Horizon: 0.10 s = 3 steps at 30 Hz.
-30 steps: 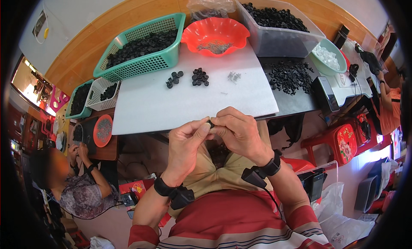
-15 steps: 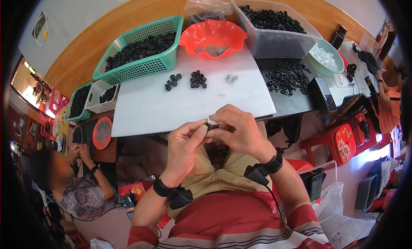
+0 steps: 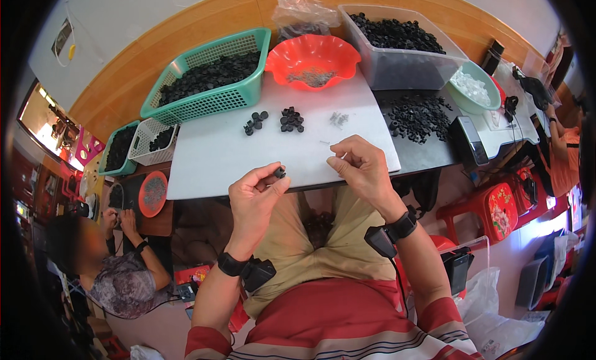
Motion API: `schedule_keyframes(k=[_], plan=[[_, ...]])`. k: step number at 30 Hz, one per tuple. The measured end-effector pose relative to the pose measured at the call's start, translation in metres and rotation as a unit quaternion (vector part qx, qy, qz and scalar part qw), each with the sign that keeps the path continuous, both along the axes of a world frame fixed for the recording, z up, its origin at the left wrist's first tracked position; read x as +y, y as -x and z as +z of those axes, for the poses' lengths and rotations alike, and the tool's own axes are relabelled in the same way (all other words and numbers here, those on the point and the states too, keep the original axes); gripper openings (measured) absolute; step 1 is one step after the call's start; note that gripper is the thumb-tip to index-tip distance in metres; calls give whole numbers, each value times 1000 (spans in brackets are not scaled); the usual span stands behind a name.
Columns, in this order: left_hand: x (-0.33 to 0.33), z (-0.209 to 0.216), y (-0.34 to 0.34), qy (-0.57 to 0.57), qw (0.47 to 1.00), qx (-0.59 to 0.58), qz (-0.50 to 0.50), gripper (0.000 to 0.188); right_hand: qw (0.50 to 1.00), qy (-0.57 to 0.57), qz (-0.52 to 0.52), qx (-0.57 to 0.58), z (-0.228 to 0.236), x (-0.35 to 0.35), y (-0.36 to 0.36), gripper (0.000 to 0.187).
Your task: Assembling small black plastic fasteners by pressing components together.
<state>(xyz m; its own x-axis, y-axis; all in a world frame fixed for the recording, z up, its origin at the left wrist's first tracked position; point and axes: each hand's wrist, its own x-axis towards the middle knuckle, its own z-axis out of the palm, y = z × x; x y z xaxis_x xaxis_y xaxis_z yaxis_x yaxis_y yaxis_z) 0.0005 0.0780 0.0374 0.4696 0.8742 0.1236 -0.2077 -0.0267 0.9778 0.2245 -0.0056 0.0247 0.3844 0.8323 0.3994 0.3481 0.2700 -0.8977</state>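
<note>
My left hand [image 3: 253,195] pinches a small round black plastic part [image 3: 280,172] between thumb and fingers, just over the front edge of the white board [image 3: 217,167]. To its right, my right hand [image 3: 363,171] hovers above the board with fingers curled and a small gap between thumb and forefinger. Nothing shows in that gap. Close to the right fingertips lies one thin silvery pin [image 3: 325,142]. Farther back on the board are a small heap of similar pins [image 3: 338,118], a cluster of black parts [image 3: 291,120] and another small cluster of black caps [image 3: 255,123].
Behind the board stand a green basket [image 3: 214,99] of black parts, a wavy red bowl [image 3: 279,59] of pins and a clear bin [image 3: 403,71]. Loose black pieces [image 3: 419,118] cover the dark table at right. Co-workers sit at left [image 3: 124,279] and far right [image 3: 566,152].
My hands have parted. The right has moved right and forward to the lone pin; the left has shifted slightly left and forward, keeping the black part. The head view has shifted a little.
</note>
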Motion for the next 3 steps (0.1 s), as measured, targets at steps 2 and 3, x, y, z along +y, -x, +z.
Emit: schedule_keyframes(k=[2,3], plan=[[4,-3,1,-58,997,45,29,34,1000,0,3,22,-4,1,-1,16],[7,-5,2,-67,995,60,31,36,1000,-1,1,25,-6,1,-1,16]])
